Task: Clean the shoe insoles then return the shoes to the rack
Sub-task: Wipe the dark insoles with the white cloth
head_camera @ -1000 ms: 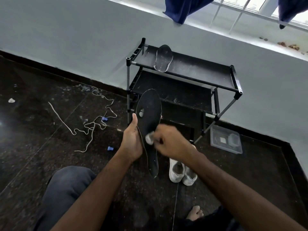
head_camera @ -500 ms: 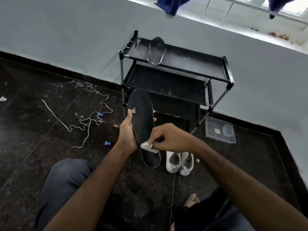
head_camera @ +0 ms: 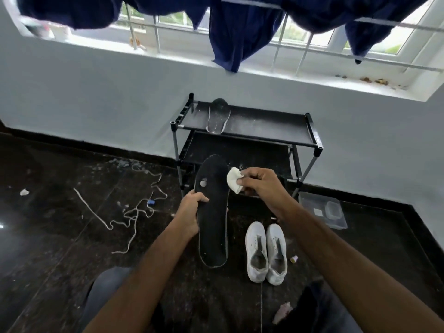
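Note:
My left hand [head_camera: 189, 212] grips a long black insole [head_camera: 212, 212] by its left edge and holds it upright in front of me; a small hole shows near its top. My right hand [head_camera: 262, 186] pinches a small white wad of cloth [head_camera: 234, 180] against the insole's upper right edge. A pair of white shoes [head_camera: 266, 253] stands on the dark floor just right of the insole, with no laces in them. Behind stands a black shoe rack [head_camera: 264, 126], and a second insole [head_camera: 218, 115] lies on its top shelf.
White laces [head_camera: 134, 212] lie tangled on the floor at the left. A clear plastic box [head_camera: 323, 210] sits by the rack's right leg. Blue cloth [head_camera: 237, 32] hangs from the window bars above. My knees are at the bottom edge.
My right hand has moved the white cloth from the insole's lower part up to its top right edge. The view has tilted up, and the window now shows.

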`<state>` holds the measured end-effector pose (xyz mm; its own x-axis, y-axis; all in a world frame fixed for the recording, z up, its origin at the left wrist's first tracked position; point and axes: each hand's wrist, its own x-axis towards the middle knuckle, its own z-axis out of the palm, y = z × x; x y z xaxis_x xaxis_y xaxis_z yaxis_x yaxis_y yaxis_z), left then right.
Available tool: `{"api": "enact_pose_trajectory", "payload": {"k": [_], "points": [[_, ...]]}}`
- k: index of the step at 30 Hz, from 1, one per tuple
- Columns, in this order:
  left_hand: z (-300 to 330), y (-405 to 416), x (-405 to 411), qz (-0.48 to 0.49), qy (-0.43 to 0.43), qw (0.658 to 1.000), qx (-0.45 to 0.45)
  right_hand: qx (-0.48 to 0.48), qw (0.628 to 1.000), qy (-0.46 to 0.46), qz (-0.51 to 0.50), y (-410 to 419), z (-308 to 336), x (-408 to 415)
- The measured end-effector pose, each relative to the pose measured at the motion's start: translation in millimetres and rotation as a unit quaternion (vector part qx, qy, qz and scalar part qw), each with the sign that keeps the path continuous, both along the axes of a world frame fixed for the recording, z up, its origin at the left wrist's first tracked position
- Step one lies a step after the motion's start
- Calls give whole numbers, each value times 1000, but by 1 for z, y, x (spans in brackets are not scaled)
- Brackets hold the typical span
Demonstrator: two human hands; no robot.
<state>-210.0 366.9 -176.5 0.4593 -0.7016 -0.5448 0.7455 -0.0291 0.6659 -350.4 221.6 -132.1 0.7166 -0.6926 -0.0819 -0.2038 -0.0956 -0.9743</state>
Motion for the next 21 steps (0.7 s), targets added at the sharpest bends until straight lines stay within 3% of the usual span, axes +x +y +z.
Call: {"api": "enact_pose_trajectory", "payload": {"k": [8, 14, 17, 21], "points": [[61, -92, 84, 10, -203, 977, 65, 83, 994, -62, -46, -77, 34, 56], [85, -174, 171, 35, -388, 914, 111, 103, 990, -82, -47, -140, 33, 109], [83, -211, 207, 21, -440, 887, 138, 106, 991, -76, -37, -168, 21, 129], [64, -248, 255, 13, -453, 876, 166, 122, 988, -87, -46, -199, 9, 154]]}}
